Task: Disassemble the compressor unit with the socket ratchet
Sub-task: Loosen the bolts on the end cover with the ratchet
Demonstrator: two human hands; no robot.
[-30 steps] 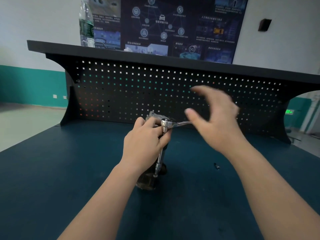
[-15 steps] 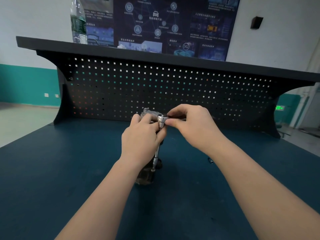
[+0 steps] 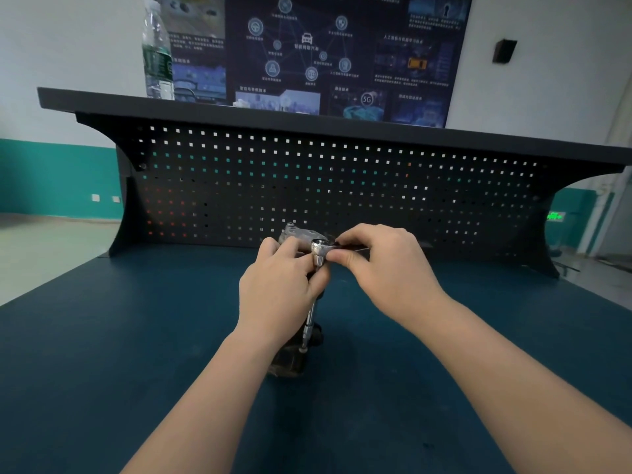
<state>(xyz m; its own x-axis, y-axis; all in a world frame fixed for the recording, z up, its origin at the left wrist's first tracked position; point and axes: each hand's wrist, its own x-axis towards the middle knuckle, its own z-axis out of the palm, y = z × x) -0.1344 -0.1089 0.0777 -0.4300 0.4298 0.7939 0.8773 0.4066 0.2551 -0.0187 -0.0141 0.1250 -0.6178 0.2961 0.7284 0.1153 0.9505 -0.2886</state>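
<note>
Left hand gripping compressor unit, right hand pinching socket ratchet handle

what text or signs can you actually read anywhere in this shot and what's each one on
"5G": in a ring on the dark wall poster, lower middle.
Chinese headings and small print on the poster: too small and blurred to read.
Green label on the water bottle standing on the bench's top shelf: blurred, unreadable.
Green lit sign at far right, past the bench: glowing, but its characters are not legible.
Socket ratchet and compressor unit: no readable markings.
</note>
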